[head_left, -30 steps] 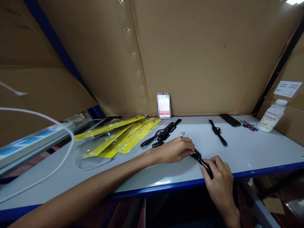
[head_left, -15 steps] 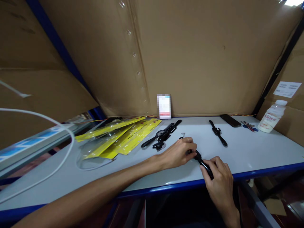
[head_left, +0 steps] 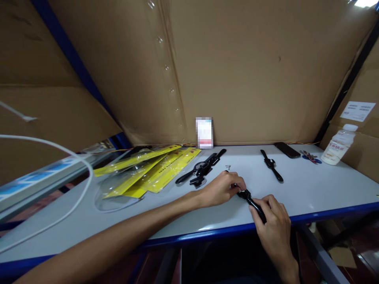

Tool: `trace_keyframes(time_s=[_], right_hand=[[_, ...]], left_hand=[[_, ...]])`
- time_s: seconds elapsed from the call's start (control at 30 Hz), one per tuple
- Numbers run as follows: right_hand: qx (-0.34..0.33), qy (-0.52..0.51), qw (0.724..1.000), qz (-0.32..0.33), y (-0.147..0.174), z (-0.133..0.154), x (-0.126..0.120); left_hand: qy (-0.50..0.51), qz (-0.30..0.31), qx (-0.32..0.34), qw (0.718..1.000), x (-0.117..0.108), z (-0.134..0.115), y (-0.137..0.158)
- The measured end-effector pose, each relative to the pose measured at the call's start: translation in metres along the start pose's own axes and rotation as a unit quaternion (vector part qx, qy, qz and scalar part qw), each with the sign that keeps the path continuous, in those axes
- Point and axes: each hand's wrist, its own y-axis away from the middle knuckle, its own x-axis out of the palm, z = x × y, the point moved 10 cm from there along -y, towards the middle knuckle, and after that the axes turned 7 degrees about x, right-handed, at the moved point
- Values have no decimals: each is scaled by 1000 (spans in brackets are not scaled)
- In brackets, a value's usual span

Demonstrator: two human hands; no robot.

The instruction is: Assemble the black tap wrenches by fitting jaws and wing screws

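A black spokeshave [head_left: 257, 209] lies at a slant near the table's front edge, between my hands. My right hand [head_left: 274, 221] is closed around its near handle. Over its middle, my left hand [head_left: 223, 188] has its fingers bent and pinched against the metal part; a small screw may be under the fingertips, but they hide it. The far handle is mostly behind that hand, with only its tip showing. Beyond my left hand lie small silver screws [head_left: 227, 167]. Another spokeshave [head_left: 271, 164] rests to the right, and several black spokeshave parts [head_left: 204, 167] are grouped to the left.
Yellow blister packs [head_left: 160, 169] spread over the left of the table [head_left: 314, 189]. A white cable [head_left: 84, 189] loops there beside them. At the back stand a blurred card or screen [head_left: 204, 133], a dark phone [head_left: 287, 150], keys [head_left: 310, 157] and a bottle [head_left: 339, 146].
The fingers of my left hand have shifted slightly and uncovered more of the spokeshave's middle. My right hand keeps the same grip and place.
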Motion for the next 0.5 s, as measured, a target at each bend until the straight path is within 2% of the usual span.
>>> trace_keyframes(time_s=[0.17, 0.4, 0.5], right_hand=[[0, -1, 1000, 5, 0, 0, 1], [0, -1, 1000, 0, 0, 0, 0], [1, -4, 1000, 3, 0, 0, 0]], left_hand=[[33, 1, -6, 999, 2, 2, 1], [-28, -9, 31, 999, -6, -14, -1], [-21, 4, 38, 999, -3, -17, -1]])
